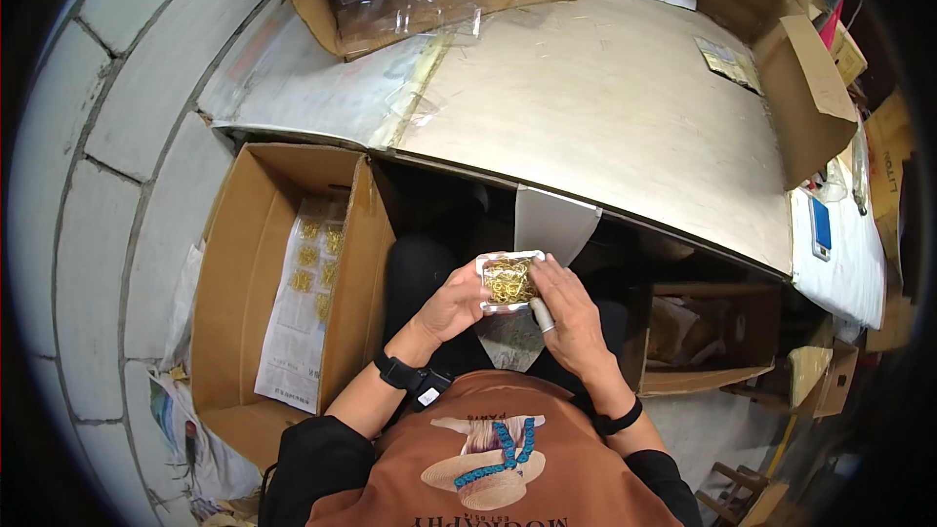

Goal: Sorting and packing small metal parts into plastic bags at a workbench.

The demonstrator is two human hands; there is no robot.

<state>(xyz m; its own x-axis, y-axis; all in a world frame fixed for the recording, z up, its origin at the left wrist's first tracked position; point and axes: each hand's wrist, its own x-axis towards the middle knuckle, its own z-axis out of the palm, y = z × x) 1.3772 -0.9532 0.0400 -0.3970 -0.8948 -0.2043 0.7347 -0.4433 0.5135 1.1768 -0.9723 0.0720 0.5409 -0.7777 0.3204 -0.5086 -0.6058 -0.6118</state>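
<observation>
A small clear plastic box (509, 283) full of gold-coloured metal pieces is held up in front of my lap. My left hand (451, 304) grips its left side, with the fingers closed round the edge. On the opposite side, my right hand (574, 320) presses its fingers against the box's right edge. A white cover (542, 314) wraps one finger of that hand. The exact kind of the gold pieces is too small to make out.
To my left stands an open cardboard box (221, 332) holding several small packs of gold pieces (307, 256) on printed paper. Ahead is a worktable (605, 88) bearing a carton (303, 0) of clear plastic pieces. Another carton (703, 381) sits low on the right. A blue device (821, 226) lies at the table's right.
</observation>
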